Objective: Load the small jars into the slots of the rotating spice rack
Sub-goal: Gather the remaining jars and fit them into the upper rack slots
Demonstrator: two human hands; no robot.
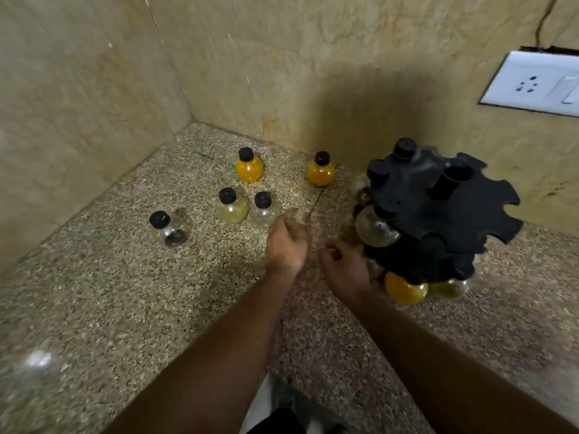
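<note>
A black rotating spice rack [438, 211] stands at the right of the speckled counter, with round jars hanging in some upper and lower slots, among them an orange jar [404, 289] low at the front. Several loose black-capped jars stand to the left: two orange ones [249, 167] [320, 173], a pale yellow one [231, 208], a clear one [264, 211] and a clear one lying tilted [170, 230]. My left hand [286, 245] hovers just below the clear jar, blurred, holding nothing I can make out. My right hand [344, 270] rests against the rack's lower left side, fingers curled.
Tan tiled walls meet in a corner behind the jars. A white socket plate [532, 84] sits on the right wall. The counter's front edge [266, 371] runs below my arms. A clear rounded object [37, 361] is blurred at bottom left.
</note>
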